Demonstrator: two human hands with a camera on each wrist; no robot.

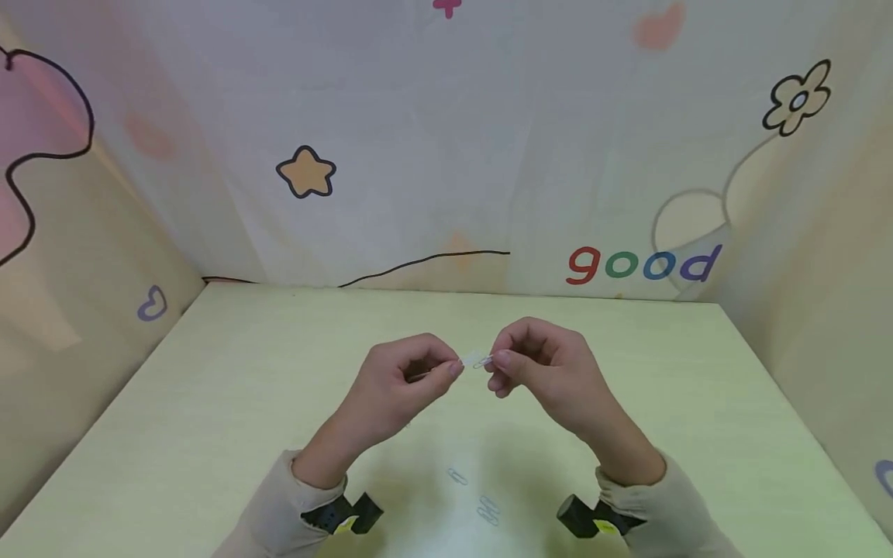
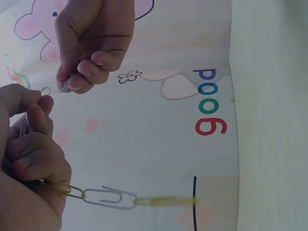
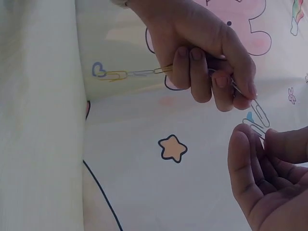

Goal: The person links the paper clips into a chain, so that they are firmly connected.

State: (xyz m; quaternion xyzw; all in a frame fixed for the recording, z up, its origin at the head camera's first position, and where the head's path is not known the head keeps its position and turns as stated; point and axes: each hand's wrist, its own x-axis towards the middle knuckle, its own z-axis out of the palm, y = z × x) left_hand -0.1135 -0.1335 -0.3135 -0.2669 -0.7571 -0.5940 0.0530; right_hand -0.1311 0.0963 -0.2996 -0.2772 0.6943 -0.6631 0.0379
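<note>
Over the table, my left hand (image 1: 401,380) pinches a silver paper clip (image 3: 261,114) between thumb and index finger. That clip belongs to a chain that runs through the curled fingers. Below the palm the chain hangs down, with a silver link (image 2: 109,197) between gold ones (image 3: 113,75). Facing it, my right hand (image 1: 547,364) pinches another silver paper clip (image 3: 254,128) by thumb and fingertips. The two clips are very close; whether they touch or are hooked I cannot tell. Part of the chain is hidden inside the left hand.
On the pale table (image 1: 209,434), a loose paper clip (image 1: 456,477) lies below the hands. Close by, nearer the front, is a small group of paper clips (image 1: 488,510). A printed cloth (image 1: 418,155) stands behind the table and along its sides.
</note>
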